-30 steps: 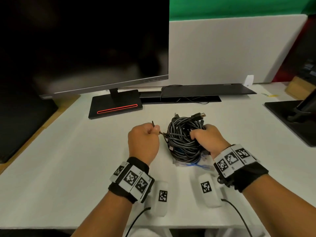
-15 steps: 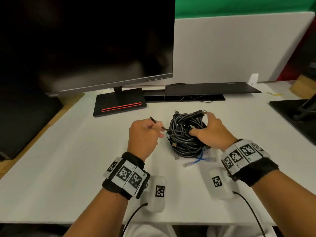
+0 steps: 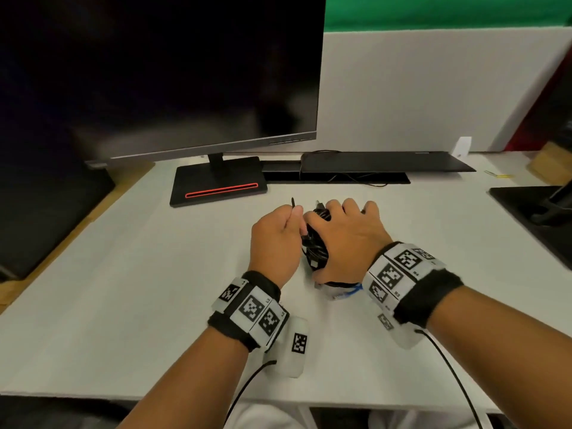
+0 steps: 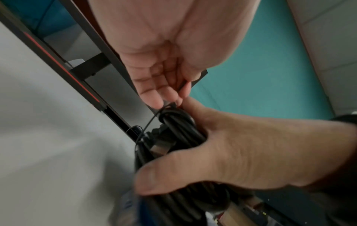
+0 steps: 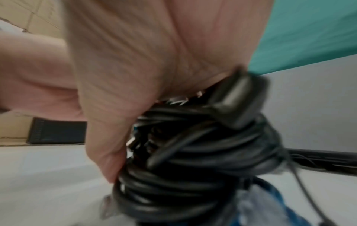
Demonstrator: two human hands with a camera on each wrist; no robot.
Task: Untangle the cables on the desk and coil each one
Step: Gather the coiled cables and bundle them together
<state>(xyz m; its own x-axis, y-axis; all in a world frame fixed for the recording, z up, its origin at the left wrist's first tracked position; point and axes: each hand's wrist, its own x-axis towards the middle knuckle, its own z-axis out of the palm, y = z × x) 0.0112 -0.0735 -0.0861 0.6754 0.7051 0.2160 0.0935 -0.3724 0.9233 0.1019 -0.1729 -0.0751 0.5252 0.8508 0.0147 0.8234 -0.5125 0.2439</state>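
Black cable bundle (image 3: 315, 249) sits on the white table (image 3: 123, 289), right hand (image 3: 346, 239) clamped over it. Left hand (image 3: 274, 239), at its 9 o'clock, pinches a thin black wire (image 3: 292, 202).

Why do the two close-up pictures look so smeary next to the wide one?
Head view: mostly sharp, dim toward the edges, and the desk edge bows from the wide lens. Left wrist view: the right hand and its thumb are motion-smeared, while the left hand is clearer. Right wrist view: the black cable bundle and the palm sit very close to the lens and are blurred throughout.
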